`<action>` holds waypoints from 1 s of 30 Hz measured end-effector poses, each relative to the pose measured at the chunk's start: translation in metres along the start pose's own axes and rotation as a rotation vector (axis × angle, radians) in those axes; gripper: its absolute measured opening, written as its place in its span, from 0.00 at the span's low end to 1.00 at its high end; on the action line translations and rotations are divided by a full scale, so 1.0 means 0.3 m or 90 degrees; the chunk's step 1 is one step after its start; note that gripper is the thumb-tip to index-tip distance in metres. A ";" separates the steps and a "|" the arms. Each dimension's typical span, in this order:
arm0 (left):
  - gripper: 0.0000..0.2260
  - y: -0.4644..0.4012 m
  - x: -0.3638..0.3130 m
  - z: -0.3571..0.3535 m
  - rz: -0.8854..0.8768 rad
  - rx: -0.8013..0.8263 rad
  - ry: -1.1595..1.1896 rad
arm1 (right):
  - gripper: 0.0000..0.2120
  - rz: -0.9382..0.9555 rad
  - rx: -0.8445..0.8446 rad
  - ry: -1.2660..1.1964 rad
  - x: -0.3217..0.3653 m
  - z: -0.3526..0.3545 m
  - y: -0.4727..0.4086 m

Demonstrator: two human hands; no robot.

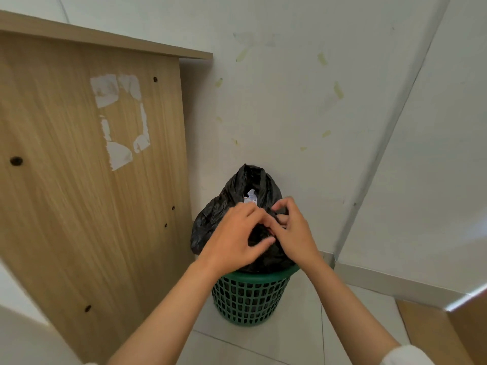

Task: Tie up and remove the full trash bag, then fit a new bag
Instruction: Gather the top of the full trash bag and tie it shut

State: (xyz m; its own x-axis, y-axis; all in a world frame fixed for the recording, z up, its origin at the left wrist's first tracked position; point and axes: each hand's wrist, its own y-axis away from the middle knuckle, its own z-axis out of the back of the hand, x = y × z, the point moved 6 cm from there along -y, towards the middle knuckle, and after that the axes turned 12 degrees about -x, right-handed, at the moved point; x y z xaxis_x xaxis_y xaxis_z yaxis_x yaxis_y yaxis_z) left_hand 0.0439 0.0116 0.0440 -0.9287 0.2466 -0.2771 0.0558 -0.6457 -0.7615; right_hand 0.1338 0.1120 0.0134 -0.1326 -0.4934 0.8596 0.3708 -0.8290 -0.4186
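A black trash bag (210, 222) bulges out of a green lattice waste basket (247, 299) that stands on the floor against the wall. The bag's far flap stands upright, and white paper (250, 197) shows in its open mouth. My left hand (234, 238) and my right hand (295, 230) meet over the near side of the bag. Both pinch gathered black plastic between fingers and thumbs. Where the plastic runs under my fingers is hidden.
A wooden furniture side panel (92, 180) with torn sticker remains rises close on the left of the basket. A white wall (290, 101) with tape marks is behind, meeting another wall at the right corner. Pale floor tiles (263, 343) lie in front.
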 end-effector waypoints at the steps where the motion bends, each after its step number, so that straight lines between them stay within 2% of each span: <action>1: 0.09 -0.002 -0.004 -0.004 -0.007 0.006 0.009 | 0.06 -0.028 0.007 -0.019 -0.001 -0.007 -0.010; 3: 0.08 -0.005 0.008 0.000 0.007 -0.016 0.014 | 0.05 -0.055 0.037 -0.039 0.008 -0.021 -0.022; 6: 0.07 -0.009 0.030 0.013 0.033 -0.037 0.001 | 0.14 -0.127 0.057 -0.123 0.021 -0.015 -0.025; 8: 0.05 -0.013 0.034 0.024 0.047 -0.055 -0.007 | 0.17 -0.124 0.064 -0.122 0.036 -0.008 -0.023; 10: 0.03 -0.015 0.035 0.033 0.093 -0.083 0.014 | 0.16 -0.047 0.050 0.009 0.050 -0.004 -0.019; 12: 0.04 -0.020 0.047 0.049 0.192 -0.143 0.088 | 0.15 0.054 -0.030 0.149 0.086 0.006 0.003; 14: 0.05 -0.027 0.065 0.063 0.307 -0.196 0.154 | 0.23 0.169 -0.083 0.191 0.145 0.002 0.038; 17: 0.05 -0.038 0.072 0.070 0.424 -0.217 0.229 | 0.33 0.236 -0.015 0.259 0.173 -0.062 0.075; 19: 0.04 -0.033 0.071 0.060 0.485 -0.206 0.281 | 0.31 0.237 -0.054 0.307 0.168 -0.082 0.075; 21: 0.04 -0.027 0.064 0.057 0.516 -0.202 0.289 | 0.22 0.225 -0.139 0.321 0.173 -0.077 0.062; 24: 0.06 -0.039 0.032 0.088 0.485 -0.261 0.291 | 0.17 0.249 -0.211 0.395 0.167 -0.076 0.044; 27: 0.07 -0.031 0.010 0.072 0.505 -0.297 0.423 | 0.13 0.339 -0.212 0.463 0.148 -0.081 0.045; 30: 0.10 -0.022 0.018 0.061 0.532 -0.331 0.507 | 0.12 0.417 -0.151 0.513 0.118 -0.092 0.043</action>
State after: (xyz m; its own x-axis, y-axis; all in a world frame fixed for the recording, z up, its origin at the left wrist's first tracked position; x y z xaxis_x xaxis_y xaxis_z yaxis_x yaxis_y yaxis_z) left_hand 0.0318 0.0039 0.0584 -0.0735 0.3838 -0.9205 0.8220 -0.4993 -0.2738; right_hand 0.1084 0.0765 0.0304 -0.5733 -0.8186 0.0354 0.4135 -0.3264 -0.8500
